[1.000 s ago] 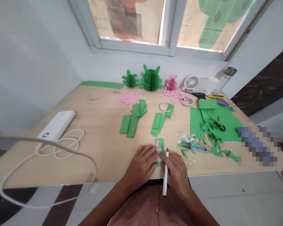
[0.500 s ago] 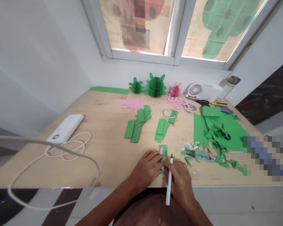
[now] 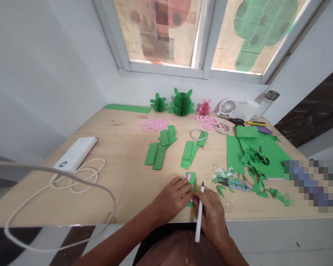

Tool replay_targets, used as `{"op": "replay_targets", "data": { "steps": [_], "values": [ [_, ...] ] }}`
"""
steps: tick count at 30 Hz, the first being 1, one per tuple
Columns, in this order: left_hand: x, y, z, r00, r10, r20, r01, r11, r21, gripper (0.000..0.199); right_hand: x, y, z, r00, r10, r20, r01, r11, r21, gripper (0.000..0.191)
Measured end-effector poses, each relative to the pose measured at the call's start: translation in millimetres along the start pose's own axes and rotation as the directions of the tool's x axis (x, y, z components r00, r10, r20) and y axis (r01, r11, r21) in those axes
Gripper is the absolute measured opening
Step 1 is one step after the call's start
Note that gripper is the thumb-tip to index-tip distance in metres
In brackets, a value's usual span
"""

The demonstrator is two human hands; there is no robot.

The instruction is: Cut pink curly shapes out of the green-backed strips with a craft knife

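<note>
A small green paper strip (image 3: 193, 180) lies near the table's front edge, with a pink paper cutout (image 3: 189, 177) on top, partly covered by my fingers. My left hand (image 3: 175, 197) rests over the cutout and strip from the left, its fingers laid flat and pressing them to the table. Between the fingers of my right hand (image 3: 212, 212) is a white marker pen (image 3: 199, 218), its dark tip pointing away from me. The fingertips of that hand touch the strip's right side. Whether they also pinch the cutout is hidden.
Folded green strips (image 3: 161, 146) and a second stack (image 3: 189, 154) lie beyond my hands. Blue-handled thread snips (image 3: 235, 184) sit among paper scraps at right, beside green sheets (image 3: 277, 151). Pink cutouts (image 3: 155, 125) lie farther back. A white power bank (image 3: 77, 151) and looped cable stand left.
The camera view has shifted slightly. My hands stay on the strip with the pen still in my right hand, and no object has visibly moved on the table.
</note>
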State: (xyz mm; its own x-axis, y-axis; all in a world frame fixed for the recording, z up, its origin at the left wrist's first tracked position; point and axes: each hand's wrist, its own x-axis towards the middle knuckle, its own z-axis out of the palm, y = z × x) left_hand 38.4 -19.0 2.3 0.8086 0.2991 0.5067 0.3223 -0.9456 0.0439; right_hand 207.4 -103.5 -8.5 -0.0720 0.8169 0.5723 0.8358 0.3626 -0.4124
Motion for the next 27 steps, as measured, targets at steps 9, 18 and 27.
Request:
{"op": "replay_targets", "data": {
  "steps": [9, 18, 27],
  "values": [
    [5.4, -0.6, -12.4, 0.998, 0.033, 0.054, -0.035, 0.999, 0.038, 0.011, 0.6, -2.5, -1.7, 0.999, -0.022, -0.027, 0.022, 1.000, -0.014, 0.020],
    [-13.6, -12.8, -34.0, 0.990, -0.090, 0.108, 0.086, 0.995, 0.044, 0.013, -1.5, -1.6, -1.3, 1.000, -0.023, -0.010, 0.023, 0.999, -0.029, 0.026],
    [6.4, -34.2, -29.9, 0.900, -0.430, 0.064, 0.429, 0.903, 0.030, 0.015, -3.1, -2.7, -0.2, 1.000, 0.005, 0.002, -0.005, 1.000, -0.028, 0.024]
  ]
}}
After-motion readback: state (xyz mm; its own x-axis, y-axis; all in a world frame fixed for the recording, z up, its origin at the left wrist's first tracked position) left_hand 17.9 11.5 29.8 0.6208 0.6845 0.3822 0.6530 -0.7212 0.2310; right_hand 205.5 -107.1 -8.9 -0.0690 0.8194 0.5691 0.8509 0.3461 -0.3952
